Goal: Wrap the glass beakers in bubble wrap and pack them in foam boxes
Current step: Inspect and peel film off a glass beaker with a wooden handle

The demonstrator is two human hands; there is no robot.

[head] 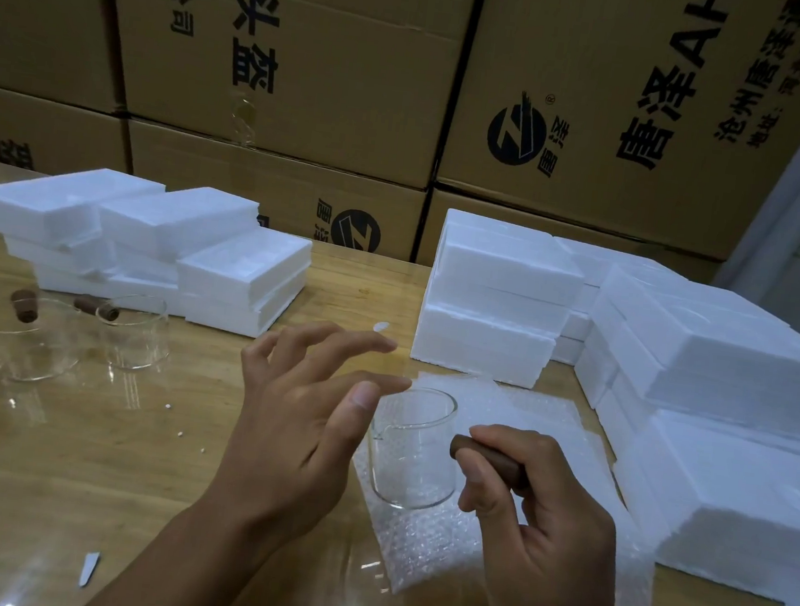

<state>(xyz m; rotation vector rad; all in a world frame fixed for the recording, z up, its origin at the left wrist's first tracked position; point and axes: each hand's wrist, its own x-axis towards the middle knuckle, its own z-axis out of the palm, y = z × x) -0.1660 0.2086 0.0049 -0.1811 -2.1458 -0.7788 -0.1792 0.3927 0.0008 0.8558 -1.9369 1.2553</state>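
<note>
Right hand (537,524), lower right of the frame, grips the brown handle (467,445) of a beaker (415,447) at the centre, over bubble wrap (461,551) spread on the counter (75,466). Whether the glass touches the wrap I cannot tell. Left hand (297,415) hovers just left of the rim, fingers spread, holding nothing. Two more beakers (136,332) stand at left. Foam boxes (678,356) are stacked at right and upper left, with cartons (313,71) behind.

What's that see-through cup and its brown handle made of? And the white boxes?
The cup looks like clear glass: shiny, see-through. Its handle seems matte brown wood, maybe plastic. The white boxes look like foam: grainy, crumbly edges.
</note>
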